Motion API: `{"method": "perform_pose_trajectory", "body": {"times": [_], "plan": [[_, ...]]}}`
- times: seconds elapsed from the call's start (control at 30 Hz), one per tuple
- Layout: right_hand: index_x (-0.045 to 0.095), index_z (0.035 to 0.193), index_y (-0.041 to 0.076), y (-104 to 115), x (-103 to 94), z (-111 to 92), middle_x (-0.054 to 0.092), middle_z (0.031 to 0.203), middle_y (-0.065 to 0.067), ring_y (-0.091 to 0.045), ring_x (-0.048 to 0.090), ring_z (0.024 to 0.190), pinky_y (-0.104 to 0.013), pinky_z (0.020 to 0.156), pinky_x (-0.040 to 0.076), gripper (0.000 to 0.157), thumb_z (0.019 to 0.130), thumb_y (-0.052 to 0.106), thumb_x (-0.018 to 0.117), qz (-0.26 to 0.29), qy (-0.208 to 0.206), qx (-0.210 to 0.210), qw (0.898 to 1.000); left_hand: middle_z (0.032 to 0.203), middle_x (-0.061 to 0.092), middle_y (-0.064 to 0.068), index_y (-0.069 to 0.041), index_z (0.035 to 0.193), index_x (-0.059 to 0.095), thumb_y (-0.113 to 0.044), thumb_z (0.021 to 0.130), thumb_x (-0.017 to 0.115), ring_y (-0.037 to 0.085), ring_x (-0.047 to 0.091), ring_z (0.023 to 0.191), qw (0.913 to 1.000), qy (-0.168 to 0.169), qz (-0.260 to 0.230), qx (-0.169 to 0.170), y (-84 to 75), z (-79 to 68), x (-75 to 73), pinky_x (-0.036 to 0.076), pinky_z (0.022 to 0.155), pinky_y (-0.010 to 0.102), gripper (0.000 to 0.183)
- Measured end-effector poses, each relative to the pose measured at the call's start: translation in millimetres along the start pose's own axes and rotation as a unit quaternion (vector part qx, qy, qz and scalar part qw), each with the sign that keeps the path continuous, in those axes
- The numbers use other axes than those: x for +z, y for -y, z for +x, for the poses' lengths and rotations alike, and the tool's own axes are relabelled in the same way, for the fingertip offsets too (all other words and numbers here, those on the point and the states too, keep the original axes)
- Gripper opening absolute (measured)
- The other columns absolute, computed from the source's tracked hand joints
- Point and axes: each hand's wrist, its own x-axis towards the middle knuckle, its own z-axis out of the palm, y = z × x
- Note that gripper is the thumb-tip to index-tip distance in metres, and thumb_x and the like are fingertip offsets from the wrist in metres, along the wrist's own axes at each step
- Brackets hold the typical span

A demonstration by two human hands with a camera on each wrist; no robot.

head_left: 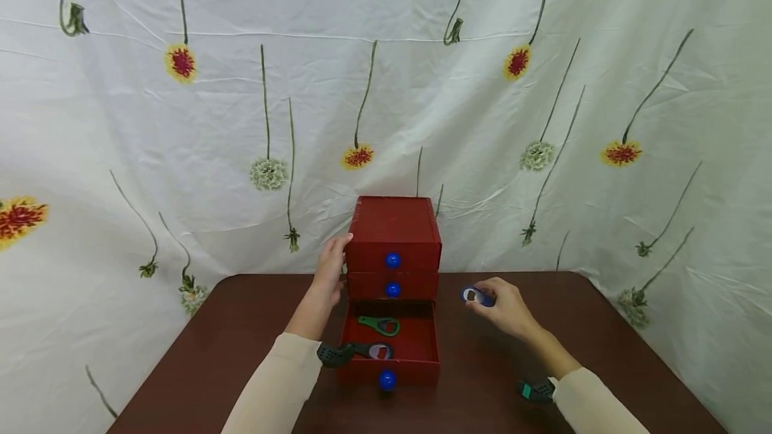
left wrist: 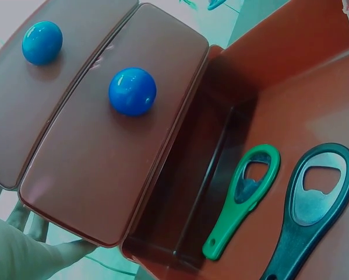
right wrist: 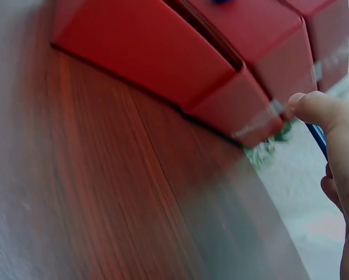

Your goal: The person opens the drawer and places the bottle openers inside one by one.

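A red drawer unit [head_left: 395, 220] with blue knobs stands in the middle of the table, its bottom drawer [head_left: 420, 337] pulled out. My left hand [head_left: 328, 272] rests against the unit's left side, fingers extended along it. To the right of the unit, above the table, my right hand [head_left: 506, 310] pinches a blue bottle opener [head_left: 486, 300] between thumb and fingers. Inside the drawer lie a green bottle opener [left wrist: 225, 227] and, nearer its front, a black bottle opener [left wrist: 296, 242]. In the right wrist view, only a blue edge of the held opener [right wrist: 318, 139] shows.
The dark brown table [head_left: 259, 313] extends to both sides of the unit. A white curtain [head_left: 229, 112] with printed flowers hangs right behind it. The upper two drawers, with a top knob [head_left: 393, 260] and a middle knob [head_left: 393, 289], are closed.
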Motion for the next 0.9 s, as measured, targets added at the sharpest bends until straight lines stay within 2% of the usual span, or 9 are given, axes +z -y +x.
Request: {"method": "perform_pose_trajectory", "body": {"times": [0.4,0.57,0.77,0.9], "plan": [[0.076,0.108,0.006,32,13.3,2,0.066,0.104,0.003,-0.013,0.061,0.089,-0.03,0.074,0.054,0.033,0.084,0.026,0.089,0.032,0.031,-0.08,0.996,0.154,0.042,0.01,-0.012,0.143,0.05,-0.047,0.101,0.059,0.034,0.035,0.145,1.0,-0.001,-0.007,-0.001,-0.7,-0.4,-0.8,0.029,0.103,0.07,0.055],[0.076,0.11,0.006,51,20.1,3,0.065,0.104,0.003,-0.013,0.06,0.089,-0.031,0.074,0.054,0.033,0.086,0.026,0.087,0.048,0.049,-0.117,0.991,0.154,0.042,0.01,-0.012,0.143,0.049,-0.047,0.101,0.059,0.034,0.035,0.145,1.0,-0.002,-0.003,-0.002,-1.2,-1.6,-1.4,0.029,0.102,0.069,0.056],[0.075,0.113,0.007,72,30.9,5,0.063,0.106,0.005,-0.011,0.059,0.091,-0.03,0.078,0.054,0.034,0.088,0.027,0.086,0.066,0.091,-0.136,0.984,0.156,0.04,0.01,-0.012,0.144,0.049,-0.046,0.101,0.059,0.035,0.034,0.145,1.0,-0.004,0.0,-0.001,-2.6,-2.7,-0.5,0.028,0.103,0.071,0.057],[0.074,0.114,0.003,82,39.8,8,0.062,0.109,0.004,-0.011,0.059,0.093,-0.029,0.079,0.054,0.036,0.089,0.027,0.085,0.075,0.107,-0.147,0.98,0.157,0.038,0.009,-0.012,0.144,0.05,-0.047,0.1,0.06,0.035,0.034,0.145,1.0,-0.003,0.002,-0.002,-3.1,-2.4,0.3,0.026,0.104,0.072,0.056]]}}
